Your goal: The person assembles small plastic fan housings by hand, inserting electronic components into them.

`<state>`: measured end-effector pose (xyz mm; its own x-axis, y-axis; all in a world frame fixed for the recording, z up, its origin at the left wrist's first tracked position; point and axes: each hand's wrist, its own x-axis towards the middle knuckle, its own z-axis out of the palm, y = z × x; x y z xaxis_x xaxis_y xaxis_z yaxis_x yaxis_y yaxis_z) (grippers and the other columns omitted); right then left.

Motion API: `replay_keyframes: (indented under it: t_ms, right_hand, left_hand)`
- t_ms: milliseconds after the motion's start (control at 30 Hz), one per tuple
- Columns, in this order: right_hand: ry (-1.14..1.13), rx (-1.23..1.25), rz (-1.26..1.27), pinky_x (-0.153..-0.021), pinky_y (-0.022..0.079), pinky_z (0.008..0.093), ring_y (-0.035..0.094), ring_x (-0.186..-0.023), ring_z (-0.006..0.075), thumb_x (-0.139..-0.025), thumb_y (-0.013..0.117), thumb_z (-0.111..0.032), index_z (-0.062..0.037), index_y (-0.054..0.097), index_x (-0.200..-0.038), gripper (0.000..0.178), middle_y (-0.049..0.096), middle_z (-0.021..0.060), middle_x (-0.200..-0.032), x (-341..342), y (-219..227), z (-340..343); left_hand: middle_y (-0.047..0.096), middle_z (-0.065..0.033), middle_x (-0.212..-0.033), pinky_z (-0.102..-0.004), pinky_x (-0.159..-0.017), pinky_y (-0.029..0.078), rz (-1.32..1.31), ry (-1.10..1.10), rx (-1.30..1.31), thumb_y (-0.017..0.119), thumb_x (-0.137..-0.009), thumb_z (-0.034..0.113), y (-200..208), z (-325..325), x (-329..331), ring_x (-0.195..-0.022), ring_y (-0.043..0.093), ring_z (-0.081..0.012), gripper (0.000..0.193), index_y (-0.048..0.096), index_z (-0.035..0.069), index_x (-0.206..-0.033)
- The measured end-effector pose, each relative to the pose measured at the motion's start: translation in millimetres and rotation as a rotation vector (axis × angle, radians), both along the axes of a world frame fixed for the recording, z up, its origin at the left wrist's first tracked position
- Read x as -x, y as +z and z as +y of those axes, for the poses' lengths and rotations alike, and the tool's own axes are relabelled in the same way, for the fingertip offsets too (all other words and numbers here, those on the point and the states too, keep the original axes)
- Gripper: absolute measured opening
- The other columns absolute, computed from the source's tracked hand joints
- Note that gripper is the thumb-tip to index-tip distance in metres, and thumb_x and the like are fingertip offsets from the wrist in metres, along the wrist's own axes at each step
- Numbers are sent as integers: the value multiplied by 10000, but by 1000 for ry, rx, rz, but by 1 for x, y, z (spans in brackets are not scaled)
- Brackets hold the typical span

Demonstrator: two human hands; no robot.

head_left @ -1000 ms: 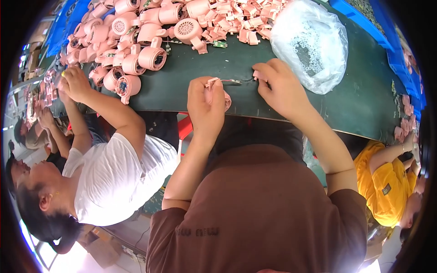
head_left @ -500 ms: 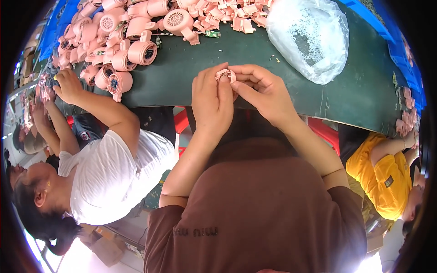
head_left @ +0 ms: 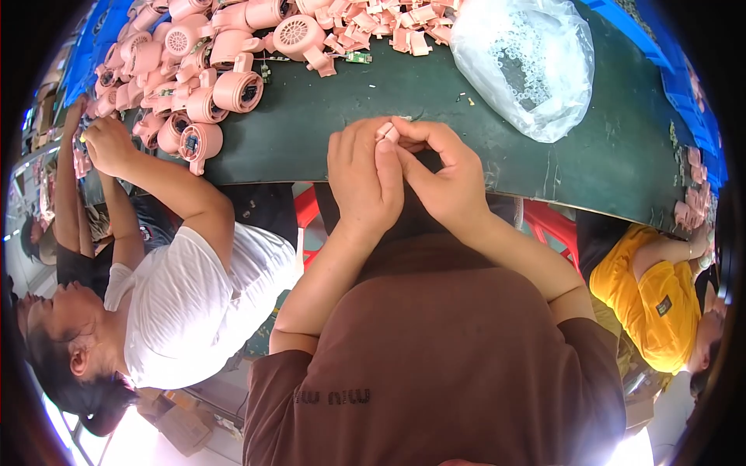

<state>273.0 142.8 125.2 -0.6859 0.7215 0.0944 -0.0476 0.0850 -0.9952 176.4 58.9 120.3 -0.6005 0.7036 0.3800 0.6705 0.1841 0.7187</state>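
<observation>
Right hand (head_left: 449,177) has come in from the table's right to meet your left hand (head_left: 359,177) since a second ago; the right's fingers were well apart from the left then.

Head view, the only one: a small pale-pink plastic part (head_left: 387,133) sits at your fingertips, above the near edge of the dark-green tabletop (head_left: 311,124). Left thumb and fingers are clamped on it. Right index finger meets its upper edge; right thumb tip is hidden, so can't tell if that hand pinches too. Anything deeper in the left palm is covered.

To do this well, my read: brace with the left, apply light, even pressure with the right, keep the faces square. If it binds, back off and realign; don't force thin plastic. Check for trapped wire.

Beyond your hands: heaped round pink plastic housings (head_left: 235,48) at left, loose small pink plastic pieces (head_left: 412,40) beside them, clear plastic bag (head_left: 571,97) at right.
</observation>
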Motion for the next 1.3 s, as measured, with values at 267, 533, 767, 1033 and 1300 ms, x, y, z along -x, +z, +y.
replay_keyframes:
  t_ms: [267,533,767,1033,1300]
  right_hand:
    - [-54,-128,-35,-808,526,311,645,-906,218,-855,712,11,-12,675,-1119,268,681,93,-991,-4,0,-4]
    - [125,-301,-217,-839,524,283,672,-940,153,-911,679,-18,-13,713,-1081,173,716,89,-1020,-43,22,50]
    - [-268,-734,-405,-736,504,383,612,-809,287,-836,729,-92,-56,709,-886,65,678,89,-857,-46,-5,165]
    - [-110,-786,-512,-785,491,435,600,-874,344,-830,720,-154,-71,717,-849,86,666,114,-845,-31,-19,176]
    - [-250,-557,-283,-752,512,298,649,-823,207,-954,630,-70,-23,631,-996,64,700,95,-932,-49,-6,169]
  left_hand:
    - [639,-144,-1025,-422,-788,436,6,-49,-17,502,-911,81,-3,-4,4,-859,555,-334,233,637,22,-1091]
    - [645,-131,-1010,-409,-775,464,33,-177,-22,631,-838,78,1,-7,16,-861,584,-327,249,627,38,-1083]
    - [657,-95,-1003,-391,-748,453,157,-271,146,667,-843,83,17,10,13,-827,588,-304,201,646,45,-1039]
    - [655,-79,-1035,-390,-742,439,134,-193,54,680,-854,100,7,2,20,-871,600,-290,184,605,70,-1019]
    - [626,-101,-1075,-415,-809,480,199,-8,112,730,-827,124,6,-18,44,-907,592,-317,202,687,78,-1019]
